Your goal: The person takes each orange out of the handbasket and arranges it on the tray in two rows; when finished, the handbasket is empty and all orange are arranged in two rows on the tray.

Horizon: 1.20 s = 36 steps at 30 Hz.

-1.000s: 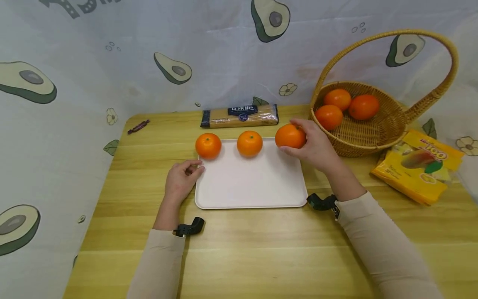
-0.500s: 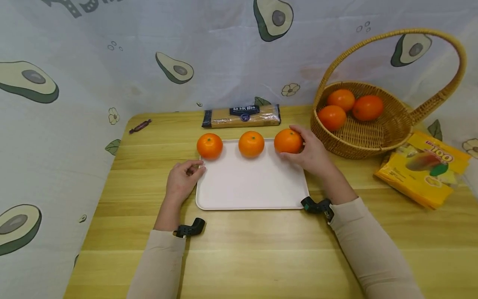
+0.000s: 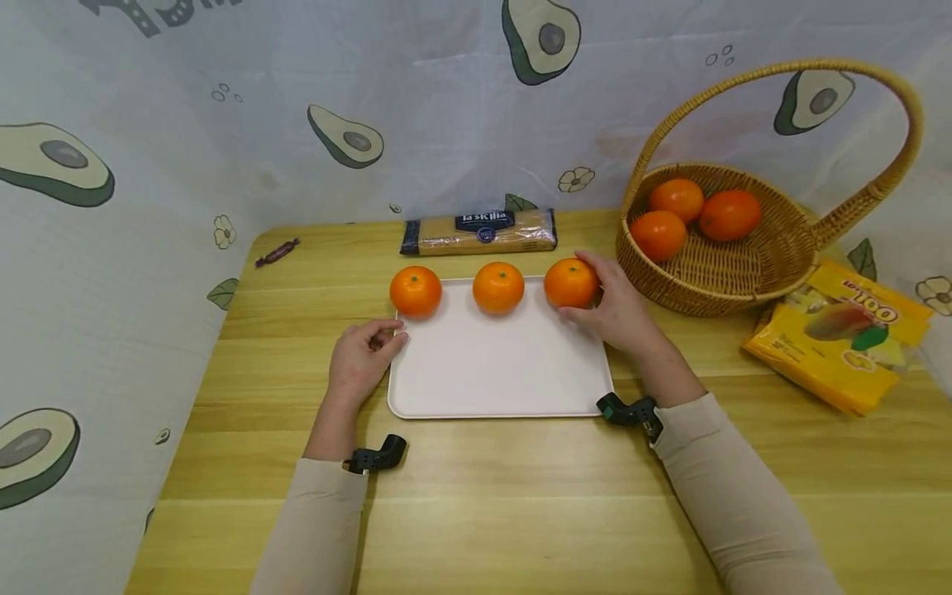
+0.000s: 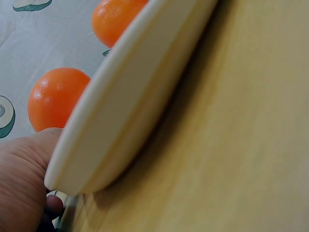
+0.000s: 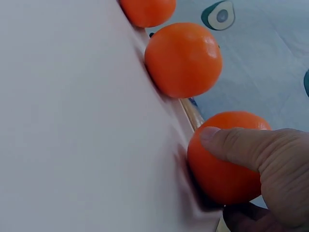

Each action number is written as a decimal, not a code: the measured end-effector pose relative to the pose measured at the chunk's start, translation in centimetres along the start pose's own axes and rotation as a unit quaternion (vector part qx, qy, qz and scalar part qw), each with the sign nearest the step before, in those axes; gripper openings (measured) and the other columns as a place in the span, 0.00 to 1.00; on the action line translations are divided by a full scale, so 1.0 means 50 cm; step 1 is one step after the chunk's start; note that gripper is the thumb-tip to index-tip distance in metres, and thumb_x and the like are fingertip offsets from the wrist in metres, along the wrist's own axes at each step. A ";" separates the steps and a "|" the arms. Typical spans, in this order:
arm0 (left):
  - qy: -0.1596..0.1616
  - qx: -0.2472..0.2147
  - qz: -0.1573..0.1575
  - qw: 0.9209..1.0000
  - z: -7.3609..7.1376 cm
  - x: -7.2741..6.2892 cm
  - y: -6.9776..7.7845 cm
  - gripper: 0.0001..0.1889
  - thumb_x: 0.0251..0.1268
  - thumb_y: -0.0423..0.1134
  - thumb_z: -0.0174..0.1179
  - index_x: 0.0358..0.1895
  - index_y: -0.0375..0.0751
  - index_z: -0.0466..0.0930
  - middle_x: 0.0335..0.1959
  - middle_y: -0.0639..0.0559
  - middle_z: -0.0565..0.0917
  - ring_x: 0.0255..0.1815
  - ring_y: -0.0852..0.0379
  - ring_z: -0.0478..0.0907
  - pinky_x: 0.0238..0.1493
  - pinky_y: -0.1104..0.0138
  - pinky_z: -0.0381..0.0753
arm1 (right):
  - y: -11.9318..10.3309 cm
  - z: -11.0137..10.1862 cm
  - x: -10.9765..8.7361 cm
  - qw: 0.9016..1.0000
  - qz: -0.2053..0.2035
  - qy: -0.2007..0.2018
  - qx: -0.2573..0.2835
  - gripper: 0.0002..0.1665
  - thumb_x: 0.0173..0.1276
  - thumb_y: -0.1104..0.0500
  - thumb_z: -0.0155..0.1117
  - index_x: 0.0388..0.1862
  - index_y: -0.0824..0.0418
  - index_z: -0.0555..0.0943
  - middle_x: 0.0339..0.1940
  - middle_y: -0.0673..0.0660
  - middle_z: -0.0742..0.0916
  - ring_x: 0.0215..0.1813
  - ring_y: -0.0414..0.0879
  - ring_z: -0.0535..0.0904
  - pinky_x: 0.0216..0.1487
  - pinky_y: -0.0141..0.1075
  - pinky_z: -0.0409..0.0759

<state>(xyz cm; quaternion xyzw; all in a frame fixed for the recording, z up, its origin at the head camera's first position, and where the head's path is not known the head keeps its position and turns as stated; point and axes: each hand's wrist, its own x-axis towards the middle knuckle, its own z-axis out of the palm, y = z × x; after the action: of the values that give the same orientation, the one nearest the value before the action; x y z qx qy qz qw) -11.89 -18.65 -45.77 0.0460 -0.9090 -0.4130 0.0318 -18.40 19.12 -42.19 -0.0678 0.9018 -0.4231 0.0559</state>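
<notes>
Three oranges stand in a row along the back of the white rectangular tray. My right hand grips the right-hand orange, which sits at the tray's back right corner. In the right wrist view the thumb lies across this fruit's side, with a fingertip low beside it. The middle orange and the left orange stand apart from it. At the tray's left rim, my left hand holds the edge, thumb toward the inside and fingers curled at the outside.
A wicker basket with a tall handle holds three more orange fruits at the back right. Beside it lies a yellow mango snack bag. A spaghetti pack lies behind the tray, and a wrapped candy at the back left.
My right hand has brought its orange slightly left and down onto the tray's back right corner. The left hand stays at the tray rim.
</notes>
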 end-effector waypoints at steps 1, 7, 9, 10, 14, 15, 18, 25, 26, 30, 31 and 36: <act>0.001 -0.001 0.000 1.000 0.000 0.000 0.000 0.14 0.68 0.44 0.68 0.53 0.46 0.88 0.36 0.45 0.84 0.40 0.50 0.73 0.41 0.63 0.70 | 0.001 0.000 0.000 1.000 0.002 -0.001 -0.001 0.58 0.59 0.61 0.79 0.83 0.51 0.56 0.77 0.65 0.64 0.75 0.65 0.65 0.77 0.61 0.61; 0.004 -0.003 0.000 1.000 0.000 -0.002 -0.001 0.14 0.68 0.44 0.68 0.53 0.46 0.89 0.36 0.45 0.84 0.40 0.50 0.73 0.41 0.63 0.70 | 0.002 0.000 0.000 1.000 0.010 -0.012 -0.010 0.60 0.60 0.60 0.79 0.84 0.48 0.53 0.79 0.64 0.63 0.77 0.65 0.63 0.78 0.64 0.56; 0.003 -0.001 0.000 1.000 0.000 -0.002 -0.003 0.14 0.68 0.44 0.68 0.53 0.46 0.88 0.36 0.45 0.84 0.40 0.50 0.73 0.41 0.64 0.70 | 0.001 -0.001 0.000 1.000 0.012 -0.014 -0.008 0.61 0.59 0.60 0.79 0.84 0.47 0.53 0.79 0.64 0.63 0.77 0.65 0.62 0.78 0.64 0.56; 0.003 0.000 0.000 1.000 0.000 -0.002 -0.004 0.14 0.68 0.44 0.68 0.53 0.46 0.88 0.36 0.45 0.84 0.40 0.50 0.73 0.41 0.64 0.70 | 0.001 -0.001 0.000 1.000 0.011 -0.015 -0.006 0.62 0.59 0.60 0.80 0.84 0.47 0.52 0.79 0.64 0.62 0.77 0.65 0.62 0.78 0.64 0.56; 0.004 -0.003 -0.004 1.000 0.000 -0.004 -0.004 0.14 0.68 0.45 0.68 0.53 0.46 0.88 0.36 0.45 0.84 0.40 0.50 0.73 0.41 0.63 0.70 | -0.001 -0.003 0.000 1.000 0.006 -0.015 -0.006 0.63 0.58 0.57 0.80 0.84 0.48 0.52 0.80 0.64 0.61 0.77 0.66 0.63 0.77 0.64 0.57; 0.004 -0.003 -0.005 1.000 0.000 -0.005 -0.003 0.14 0.68 0.45 0.68 0.53 0.46 0.88 0.36 0.45 0.83 0.40 0.50 0.73 0.41 0.63 0.70 | -0.002 -0.003 0.000 1.000 0.003 -0.013 -0.007 0.63 0.58 0.56 0.81 0.84 0.48 0.52 0.80 0.64 0.61 0.77 0.66 0.63 0.77 0.65 0.58; 0.006 -0.007 -0.005 1.000 0.000 -0.006 -0.002 0.14 0.67 0.45 0.68 0.52 0.46 0.88 0.35 0.45 0.83 0.40 0.50 0.73 0.41 0.63 0.70 | -0.010 -0.008 -0.004 1.000 -0.005 -0.006 -0.010 0.63 0.57 0.54 0.82 0.84 0.50 0.53 0.79 0.66 0.62 0.76 0.67 0.64 0.76 0.65 0.60; 0.005 -0.006 -0.004 1.000 0.003 -0.008 -0.002 0.14 0.67 0.44 0.68 0.53 0.46 0.88 0.35 0.45 0.83 0.40 0.50 0.73 0.41 0.63 0.70 | -0.042 -0.037 -0.030 0.999 -0.011 0.025 -0.037 0.58 0.59 0.51 0.81 0.82 0.52 0.57 0.79 0.63 0.64 0.75 0.65 0.64 0.75 0.61 0.65; 0.004 -0.007 -0.003 1.000 0.004 -0.008 -0.001 0.14 0.67 0.44 0.68 0.52 0.45 0.88 0.35 0.45 0.83 0.40 0.50 0.73 0.41 0.63 0.70 | -0.046 -0.044 -0.034 0.999 -0.016 0.030 -0.039 0.57 0.60 0.51 0.80 0.82 0.53 0.57 0.81 0.63 0.63 0.76 0.65 0.63 0.75 0.61 0.64; 0.003 -0.008 -0.003 1.000 0.005 -0.008 0.001 0.14 0.67 0.45 0.68 0.53 0.46 0.89 0.35 0.46 0.83 0.40 0.50 0.72 0.41 0.63 0.70 | -0.057 -0.072 -0.051 0.996 -0.045 0.062 -0.050 0.52 0.64 0.52 0.76 0.82 0.53 0.59 0.82 0.62 0.62 0.79 0.65 0.60 0.76 0.63 0.61; 0.002 -0.007 -0.002 1.000 0.006 -0.007 0.001 0.14 0.67 0.45 0.68 0.53 0.46 0.88 0.35 0.45 0.84 0.40 0.50 0.72 0.41 0.63 0.69 | -0.058 -0.080 -0.055 0.995 -0.053 0.072 -0.054 0.51 0.65 0.52 0.75 0.81 0.53 0.60 0.81 0.62 0.63 0.79 0.65 0.61 0.76 0.64 0.61; 0.004 -0.001 -0.001 1.000 0.004 -0.005 0.002 0.14 0.68 0.45 0.68 0.53 0.46 0.89 0.35 0.46 0.84 0.41 0.50 0.73 0.41 0.63 0.69 | -0.061 -0.125 -0.060 0.985 -0.085 0.101 -0.108 0.45 0.67 0.52 0.72 0.79 0.57 0.63 0.80 0.63 0.65 0.79 0.66 0.61 0.76 0.65 0.59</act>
<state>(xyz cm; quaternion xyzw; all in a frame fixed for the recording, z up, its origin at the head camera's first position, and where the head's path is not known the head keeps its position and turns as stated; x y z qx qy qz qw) -11.65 -18.41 -45.87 0.0488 -0.9085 -0.4135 0.0346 -16.22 22.42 -35.75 -0.1069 0.9340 -0.3313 -0.0796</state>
